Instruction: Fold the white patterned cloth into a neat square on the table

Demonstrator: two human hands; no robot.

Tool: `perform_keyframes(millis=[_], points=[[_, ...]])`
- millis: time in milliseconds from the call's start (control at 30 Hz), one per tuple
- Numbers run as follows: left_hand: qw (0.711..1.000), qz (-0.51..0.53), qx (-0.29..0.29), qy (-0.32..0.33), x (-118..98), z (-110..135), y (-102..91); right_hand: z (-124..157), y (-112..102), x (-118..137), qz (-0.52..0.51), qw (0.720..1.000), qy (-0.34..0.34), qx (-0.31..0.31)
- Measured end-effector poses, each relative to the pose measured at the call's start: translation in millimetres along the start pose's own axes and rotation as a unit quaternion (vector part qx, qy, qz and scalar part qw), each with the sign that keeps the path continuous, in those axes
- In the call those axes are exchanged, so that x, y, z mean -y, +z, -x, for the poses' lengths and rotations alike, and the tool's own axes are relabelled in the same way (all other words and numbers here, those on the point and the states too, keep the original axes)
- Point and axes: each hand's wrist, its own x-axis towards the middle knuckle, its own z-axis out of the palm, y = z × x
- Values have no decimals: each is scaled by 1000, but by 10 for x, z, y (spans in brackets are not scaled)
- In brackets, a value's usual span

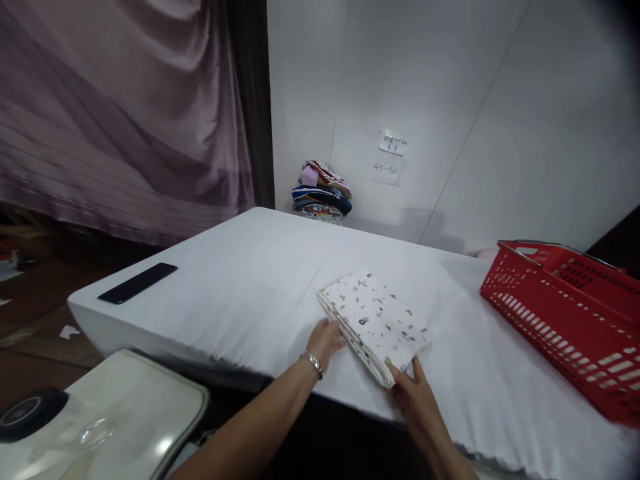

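A folded white cloth (373, 317) with small grey and beige prints lies on the white-covered table, its stacked layers showing along the near left edge. My left hand (326, 343), with a silver bracelet at the wrist, is at that edge. Its thumb and fingers are apart, and whether they press on the layers is hard to see. At the cloth's near right corner, my right hand (411, 385) grips it, with part of the fingers hidden underneath.
The white table cover (240, 267) bears a black phone-like slab (139, 283) at left and a red plastic basket (565, 320) at right. Folded fabrics (323, 193) are piled by the wall. A cream machine lid (125, 413) stands at lower left, below a pinkish curtain (125, 113).
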Motion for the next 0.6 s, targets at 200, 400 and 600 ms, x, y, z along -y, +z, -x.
perform_keyframes(millis=[200,400,600], points=[[991,30,95,-90,70,277,40,209,76,-143,-9,1000,-8,-7],[994,38,89,-54,71,254,55,293,104,-117,-19,999,1,-29],[981,72,97,-153,17,290,56,299,161,-7,-29,999,1,-19]])
